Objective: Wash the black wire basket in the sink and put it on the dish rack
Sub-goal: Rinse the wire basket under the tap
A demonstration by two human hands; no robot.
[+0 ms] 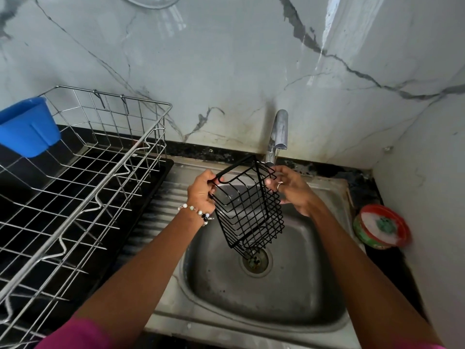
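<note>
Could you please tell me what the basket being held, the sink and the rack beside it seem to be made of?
Black wire basket: thin metal wire, apparently matt black coated. Steel sink: probably stainless steel, dull grey sheen, stained. Silver wire dish rack: shiny bare metal wire, likely chromed or stainless.

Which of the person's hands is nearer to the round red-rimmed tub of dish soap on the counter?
Right. The right hand holds the black wire basket on the round red-rimmed tub's side; the left hand grips the basket's far side, beside the dish rack.
</note>
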